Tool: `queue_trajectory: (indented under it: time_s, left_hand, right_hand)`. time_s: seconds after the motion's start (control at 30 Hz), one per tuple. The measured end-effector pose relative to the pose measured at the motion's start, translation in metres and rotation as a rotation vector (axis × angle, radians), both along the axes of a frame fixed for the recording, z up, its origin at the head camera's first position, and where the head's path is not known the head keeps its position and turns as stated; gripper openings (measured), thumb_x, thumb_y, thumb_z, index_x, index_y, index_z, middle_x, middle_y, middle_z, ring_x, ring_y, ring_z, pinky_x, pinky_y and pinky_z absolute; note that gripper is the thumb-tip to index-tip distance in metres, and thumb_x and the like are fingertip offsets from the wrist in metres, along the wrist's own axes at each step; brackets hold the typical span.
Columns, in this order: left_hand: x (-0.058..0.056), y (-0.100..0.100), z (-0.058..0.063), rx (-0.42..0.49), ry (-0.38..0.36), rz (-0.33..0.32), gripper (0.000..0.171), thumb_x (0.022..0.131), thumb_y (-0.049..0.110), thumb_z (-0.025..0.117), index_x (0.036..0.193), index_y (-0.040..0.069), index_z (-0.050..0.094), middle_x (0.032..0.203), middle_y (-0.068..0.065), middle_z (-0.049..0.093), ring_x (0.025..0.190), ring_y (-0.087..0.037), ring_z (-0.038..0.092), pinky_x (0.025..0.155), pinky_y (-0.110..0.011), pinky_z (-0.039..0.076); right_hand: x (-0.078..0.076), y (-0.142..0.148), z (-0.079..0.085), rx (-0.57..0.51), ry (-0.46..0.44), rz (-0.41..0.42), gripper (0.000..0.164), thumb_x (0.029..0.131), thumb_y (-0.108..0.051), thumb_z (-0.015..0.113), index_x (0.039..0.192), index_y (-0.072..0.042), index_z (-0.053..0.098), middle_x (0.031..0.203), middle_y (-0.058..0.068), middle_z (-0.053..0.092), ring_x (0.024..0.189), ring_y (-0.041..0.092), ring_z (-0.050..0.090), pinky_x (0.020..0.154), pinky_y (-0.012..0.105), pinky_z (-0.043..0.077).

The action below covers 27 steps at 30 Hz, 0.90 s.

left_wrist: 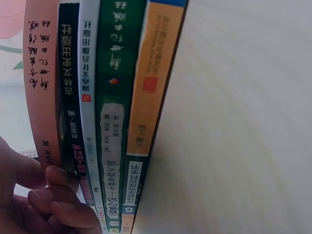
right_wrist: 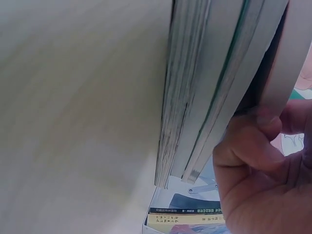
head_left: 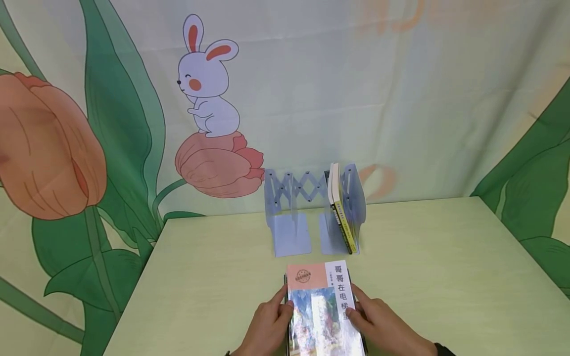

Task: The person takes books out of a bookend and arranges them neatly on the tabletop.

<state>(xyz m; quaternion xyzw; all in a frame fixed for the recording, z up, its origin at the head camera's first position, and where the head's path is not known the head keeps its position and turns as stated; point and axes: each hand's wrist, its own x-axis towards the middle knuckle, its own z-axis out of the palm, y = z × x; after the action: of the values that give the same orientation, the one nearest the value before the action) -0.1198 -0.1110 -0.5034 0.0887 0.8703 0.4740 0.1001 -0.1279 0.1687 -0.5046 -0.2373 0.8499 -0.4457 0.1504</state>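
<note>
Pink-and-white book [head_left: 313, 309]: it is lying cover up on top of the book stack at the near side of the bench, running off the bottom of the head view; its salmon spine is facing your left.
Left grip [head_left: 267, 319]: you are pinching the spine edge, the thumb resting on the cover and fingertips sitting at the gap beneath, opened only as wide as the book is thick.
Right grip [head_left: 380, 319]: you are pinching the page edge the same way, with a dark gap showing between this book and the one below.
Book stack [left_wrist: 114, 97]: black, pale blue, green and orange spines are lying underneath.
Step in hand: you appear to be parting the top book from the pile.
Next move: lifting it would be calling for an even pinch on both edges, so the lower books are not being dragged along.
Bookend [head_left: 291, 235]: it is standing beyond the stack, its left part showing bare base.
Standing books [head_left: 342, 212]: a few are standing near its right panel.
Bench [head_left: 205, 277]: it is carrying everything.
Printed backdrop [head_left: 289, 89]: it is hanging behind.
</note>
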Motion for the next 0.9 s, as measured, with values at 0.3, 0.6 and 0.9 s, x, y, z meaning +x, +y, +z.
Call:
queue_trajectory:
  time_s: [0.3,0.6,0.9]
  left_hand:
    - [-0.0013,-0.0006,-0.0002,-0.003,0.033,-0.006,0.057,0.106,0.036,0.038,0.148,-0.004,0.037,0.049,0.011,0.032,0.04,-0.006,0.02,0.057,-0.024,0.035]
    - [-0.0016,-0.0016,-0.0019,0.015,-0.007,-0.019,0.056,0.106,0.033,0.039,0.148,-0.004,0.038,0.049,0.01,0.033,0.039,-0.008,0.021,0.051,-0.025,0.031]
    - [-0.0018,-0.0022,-0.001,0.014,-0.025,-0.017,0.054,0.105,0.029,0.041,0.147,-0.004,0.039,0.049,0.01,0.034,0.039,-0.008,0.021,0.051,-0.026,0.029]
  right_hand:
    - [-0.0015,0.0001,-0.0006,0.003,0.0,-0.004,0.062,0.105,-0.035,0.046,0.153,-0.001,0.026,0.076,-0.009,0.058,0.055,-0.003,0.04,0.051,0.017,0.035]
    - [-0.0004,0.0002,-0.0007,0.036,-0.024,-0.031,0.062,0.103,-0.034,0.049,0.148,0.006,0.033,0.066,-0.01,0.049,0.051,-0.003,0.036,0.05,0.017,0.033]
    - [-0.0004,0.0018,-0.0004,0.058,0.004,-0.036,0.063,0.102,-0.034,0.052,0.146,0.01,0.036,0.062,-0.01,0.046,0.05,-0.002,0.034,0.05,0.017,0.03]
